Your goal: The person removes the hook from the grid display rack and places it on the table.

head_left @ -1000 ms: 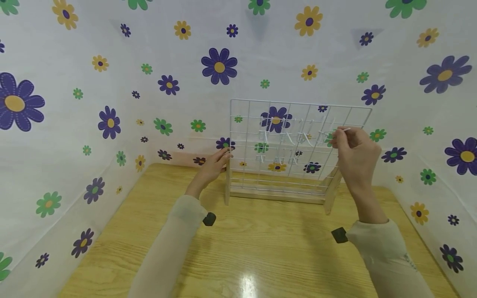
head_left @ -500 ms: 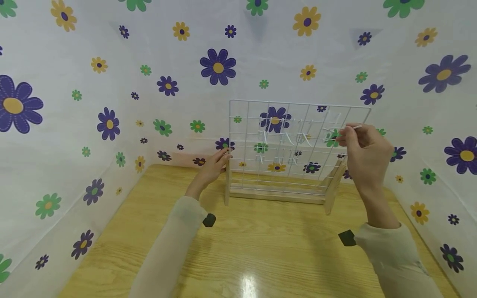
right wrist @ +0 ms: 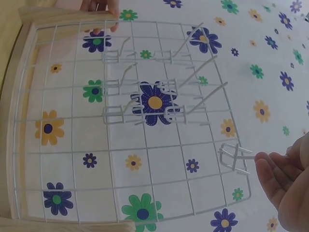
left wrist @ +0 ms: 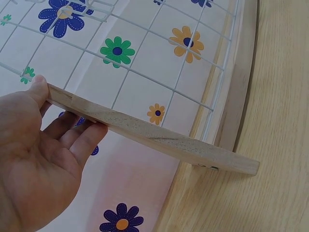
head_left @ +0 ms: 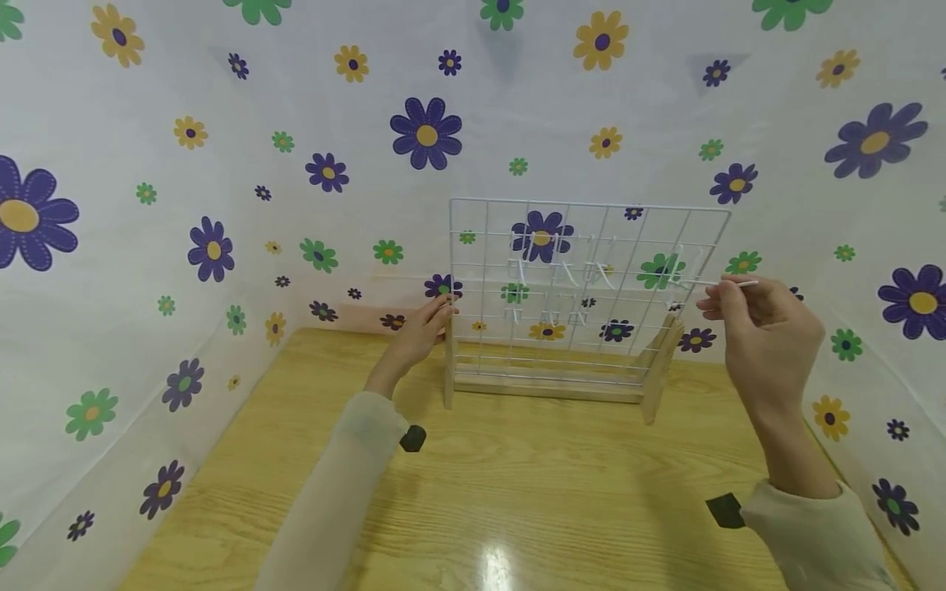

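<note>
A white wire grid rack point(head_left: 547, 335) stands upright on the table in a wooden stand. My left hand point(head_left: 421, 332) grips the stand's left side post point(left wrist: 159, 135), thumb on its top end and fingers along its outer face. Between thumb and fingertips, my right hand point(head_left: 772, 345) pinches the prong of a white wire display hook point(right wrist: 235, 157). In the right wrist view this hook's bracket overlaps the grid's edge near a top corner. Several similar hooks hang on the grid in two rows, among them an upper-row hook point(right wrist: 195, 75).
The wood-grain table point(head_left: 517, 484) spreads out in front of the rack. A white cloth wall point(head_left: 355, 164) printed with flowers rises behind it and along both sides. The stand's right wooden leg point(head_left: 658, 377) stands below my right hand.
My right hand has moved right and slightly down with the hook, away from the hooks on the grid. The left hand has stayed on the post.
</note>
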Action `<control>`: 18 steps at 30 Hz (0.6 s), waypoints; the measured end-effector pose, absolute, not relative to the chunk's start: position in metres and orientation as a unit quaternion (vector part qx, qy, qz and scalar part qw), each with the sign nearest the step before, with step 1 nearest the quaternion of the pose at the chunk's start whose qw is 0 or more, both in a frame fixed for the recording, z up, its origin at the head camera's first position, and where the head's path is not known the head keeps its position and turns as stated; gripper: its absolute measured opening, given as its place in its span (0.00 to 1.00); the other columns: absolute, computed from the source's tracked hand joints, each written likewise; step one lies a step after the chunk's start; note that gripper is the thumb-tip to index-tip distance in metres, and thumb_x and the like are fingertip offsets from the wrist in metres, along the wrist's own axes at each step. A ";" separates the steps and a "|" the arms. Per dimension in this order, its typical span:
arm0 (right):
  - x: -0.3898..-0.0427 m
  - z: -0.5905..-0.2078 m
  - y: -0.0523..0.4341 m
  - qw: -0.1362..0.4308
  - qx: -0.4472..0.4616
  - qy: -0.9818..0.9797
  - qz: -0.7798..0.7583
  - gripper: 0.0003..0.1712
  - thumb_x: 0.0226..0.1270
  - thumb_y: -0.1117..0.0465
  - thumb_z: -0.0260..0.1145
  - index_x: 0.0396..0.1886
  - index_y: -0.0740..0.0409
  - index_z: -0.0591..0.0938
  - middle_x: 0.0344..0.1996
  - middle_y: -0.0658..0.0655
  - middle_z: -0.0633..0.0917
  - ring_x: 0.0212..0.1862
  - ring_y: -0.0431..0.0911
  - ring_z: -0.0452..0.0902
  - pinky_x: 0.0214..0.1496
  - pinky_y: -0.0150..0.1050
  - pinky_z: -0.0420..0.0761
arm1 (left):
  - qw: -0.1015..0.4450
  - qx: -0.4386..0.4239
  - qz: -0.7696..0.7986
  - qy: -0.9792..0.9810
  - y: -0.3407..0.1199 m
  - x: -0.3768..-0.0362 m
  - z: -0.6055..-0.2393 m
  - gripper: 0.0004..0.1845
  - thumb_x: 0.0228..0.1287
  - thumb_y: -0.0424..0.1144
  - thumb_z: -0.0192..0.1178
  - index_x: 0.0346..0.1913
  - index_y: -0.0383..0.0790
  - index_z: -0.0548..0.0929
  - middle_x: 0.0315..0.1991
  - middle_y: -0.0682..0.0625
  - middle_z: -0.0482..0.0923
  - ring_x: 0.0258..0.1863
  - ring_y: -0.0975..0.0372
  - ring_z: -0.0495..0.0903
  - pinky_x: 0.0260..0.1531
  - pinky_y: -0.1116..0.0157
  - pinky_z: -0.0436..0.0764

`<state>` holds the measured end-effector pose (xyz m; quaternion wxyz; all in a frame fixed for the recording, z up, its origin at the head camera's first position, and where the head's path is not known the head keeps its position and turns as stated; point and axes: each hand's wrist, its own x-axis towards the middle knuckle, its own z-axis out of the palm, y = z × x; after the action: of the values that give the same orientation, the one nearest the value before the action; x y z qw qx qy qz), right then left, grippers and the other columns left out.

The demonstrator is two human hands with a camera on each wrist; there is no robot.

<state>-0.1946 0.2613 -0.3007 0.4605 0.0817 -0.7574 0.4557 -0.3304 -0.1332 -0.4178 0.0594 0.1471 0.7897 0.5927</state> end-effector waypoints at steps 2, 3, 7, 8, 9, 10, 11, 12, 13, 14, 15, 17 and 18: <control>-0.191 -0.304 0.266 0.458 0.077 -0.762 0.452 0.12 0.77 0.65 0.64 0.48 0.71 0.86 0.36 0.38 0.87 0.35 0.31 0.85 0.43 0.20 0.83 | 0.060 0.147 0.591 0.791 -0.133 -0.330 -0.417 0.29 0.87 0.48 0.42 0.83 0.46 0.58 0.77 0.40 0.64 0.77 0.48 0.62 0.71 0.51 0.72; -0.189 -0.305 0.268 0.458 0.074 -0.764 0.448 0.12 0.77 0.65 0.64 0.48 0.71 0.87 0.36 0.37 0.87 0.35 0.31 0.85 0.43 0.19 0.82 | 0.060 0.147 0.590 0.791 -0.133 -0.330 -0.417 0.29 0.87 0.48 0.42 0.83 0.46 0.58 0.77 0.40 0.64 0.77 0.48 0.62 0.71 0.51 0.71; -0.183 -0.313 0.277 0.458 0.070 -0.765 0.446 0.11 0.77 0.66 0.64 0.48 0.71 0.87 0.36 0.36 0.87 0.35 0.30 0.85 0.43 0.19 0.82 | 0.061 0.146 0.585 0.795 -0.133 -0.329 -0.416 0.29 0.87 0.49 0.41 0.83 0.46 0.56 0.77 0.41 0.64 0.77 0.48 0.61 0.71 0.51 0.72; -0.181 -0.315 0.279 0.458 0.070 -0.765 0.447 0.11 0.76 0.67 0.64 0.48 0.71 0.87 0.36 0.36 0.87 0.34 0.31 0.85 0.43 0.19 0.82 | 0.060 0.145 0.584 0.797 -0.134 -0.329 -0.417 0.29 0.86 0.49 0.41 0.83 0.47 0.56 0.77 0.41 0.64 0.77 0.48 0.62 0.71 0.51 0.72; -0.180 -0.317 0.280 0.457 0.070 -0.765 0.449 0.10 0.76 0.68 0.64 0.48 0.72 0.86 0.36 0.37 0.87 0.34 0.31 0.85 0.42 0.19 0.82 | 0.060 0.146 0.582 0.798 -0.134 -0.329 -0.417 0.30 0.86 0.50 0.41 0.83 0.47 0.56 0.77 0.41 0.64 0.77 0.48 0.61 0.71 0.51 0.72; -0.178 -0.319 0.282 0.455 0.068 -0.765 0.451 0.10 0.76 0.68 0.64 0.48 0.72 0.86 0.36 0.37 0.87 0.34 0.31 0.85 0.42 0.19 0.82 | 0.059 0.147 0.581 0.799 -0.134 -0.329 -0.417 0.30 0.86 0.50 0.41 0.83 0.47 0.55 0.77 0.41 0.63 0.77 0.48 0.61 0.71 0.51 0.72; -0.177 -0.321 0.283 0.454 0.065 -0.766 0.450 0.10 0.76 0.68 0.64 0.48 0.72 0.86 0.36 0.37 0.87 0.34 0.31 0.85 0.42 0.19 0.82 | 0.059 0.147 0.579 0.800 -0.134 -0.329 -0.417 0.30 0.86 0.51 0.41 0.83 0.47 0.55 0.77 0.41 0.63 0.77 0.48 0.61 0.71 0.51 0.72; -0.175 -0.323 0.284 0.453 0.062 -0.767 0.449 0.10 0.76 0.69 0.64 0.48 0.72 0.86 0.36 0.36 0.87 0.34 0.31 0.85 0.42 0.19 0.82 | 0.059 0.147 0.578 0.800 -0.134 -0.329 -0.417 0.31 0.86 0.51 0.41 0.83 0.47 0.55 0.77 0.41 0.63 0.77 0.48 0.61 0.71 0.51 0.72; -0.174 -0.324 0.285 0.450 0.059 -0.769 0.449 0.10 0.76 0.68 0.64 0.48 0.72 0.86 0.36 0.36 0.87 0.34 0.31 0.85 0.42 0.19 0.82 | 0.060 0.148 0.578 0.800 -0.134 -0.329 -0.417 0.31 0.86 0.52 0.41 0.83 0.46 0.55 0.77 0.41 0.63 0.77 0.48 0.61 0.71 0.51 0.71; -0.172 -0.326 0.286 0.448 0.055 -0.771 0.449 0.10 0.76 0.68 0.64 0.48 0.72 0.86 0.36 0.35 0.87 0.35 0.31 0.85 0.43 0.19 0.82 | 0.060 0.148 0.577 0.801 -0.134 -0.329 -0.417 0.31 0.86 0.52 0.41 0.83 0.46 0.55 0.77 0.41 0.64 0.77 0.48 0.61 0.71 0.51 0.71; -0.170 -0.327 0.286 0.445 0.050 -0.774 0.448 0.10 0.76 0.68 0.64 0.48 0.72 0.86 0.36 0.35 0.87 0.35 0.30 0.85 0.43 0.19 0.82 | 0.061 0.148 0.577 0.801 -0.134 -0.329 -0.417 0.31 0.86 0.52 0.41 0.83 0.46 0.55 0.77 0.41 0.64 0.77 0.47 0.61 0.71 0.51 0.71; -0.168 -0.331 0.288 0.441 0.047 -0.774 0.452 0.10 0.75 0.69 0.64 0.49 0.72 0.86 0.35 0.36 0.87 0.34 0.31 0.85 0.43 0.19 0.83 | 0.061 0.148 0.579 0.800 -0.134 -0.329 -0.417 0.31 0.86 0.52 0.41 0.83 0.46 0.55 0.77 0.41 0.64 0.77 0.47 0.61 0.72 0.51 0.71; -0.167 -0.333 0.288 0.440 0.048 -0.771 0.458 0.10 0.75 0.70 0.64 0.48 0.73 0.86 0.35 0.36 0.87 0.34 0.32 0.86 0.42 0.20 0.83 | 0.062 0.149 0.579 0.799 -0.133 -0.329 -0.417 0.31 0.86 0.52 0.41 0.83 0.46 0.55 0.77 0.40 0.64 0.77 0.47 0.61 0.72 0.51 0.71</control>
<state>-0.1671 0.2884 -0.3330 0.4403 0.0480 -0.7710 0.4576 -0.3292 -0.1334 -0.4173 0.0615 0.1494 0.7991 0.5791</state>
